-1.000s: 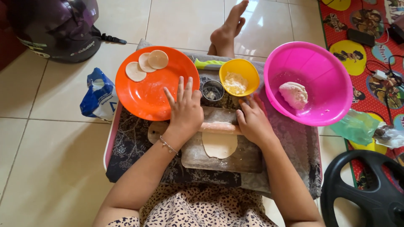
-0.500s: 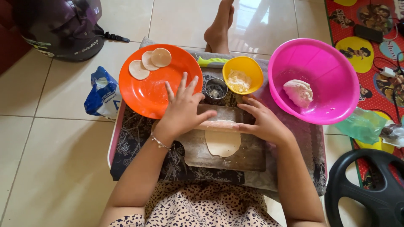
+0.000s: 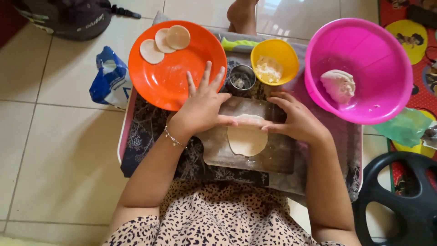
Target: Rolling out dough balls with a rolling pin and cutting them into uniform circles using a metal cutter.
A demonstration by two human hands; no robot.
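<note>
- Now both palms flat on rolling pin (image 3: 246,120): left hand (image 3: 202,107), right hand (image 3: 296,120); fingers splayed, nothing clenched
- Dough (image 3: 246,140) wider than a second ago, centre frame; flattening advances

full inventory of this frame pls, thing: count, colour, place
plate: 1, orange, far left of the board
dough rounds: 3, pale, overlapping on the plate's far edge
flat dough: 1, pale, on the board under the hands
board: 1, brown wood, middle of the mat
small bowl: 1, yellow, flour inside, beyond the board
metal cup: 1, silver, between plate and small bowl
large bowl: 1, pink, far right
dough lump: 1, white, inside the large bowl
bag: 1, blue and white, on the floor left of the plate
helmet: 1, dark, top left
left hand: fingers spread, pressing down at the dough's far edge
right hand: same, on the right side
</note>
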